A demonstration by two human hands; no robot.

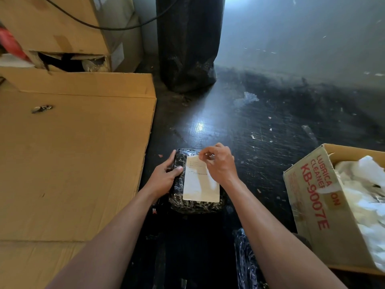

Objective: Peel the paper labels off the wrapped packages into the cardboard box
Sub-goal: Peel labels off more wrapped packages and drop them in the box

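Head view — left hand point(164, 176) fingers grip the package point(195, 206); right hand point(219, 166) fingers pinch the label point(200, 184) — top edge.

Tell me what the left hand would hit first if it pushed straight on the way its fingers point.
The wrapped package: the left hand already holds its left edge, fingers aimed forward and right, so it would press into that side at once. The paper label lies just beyond.
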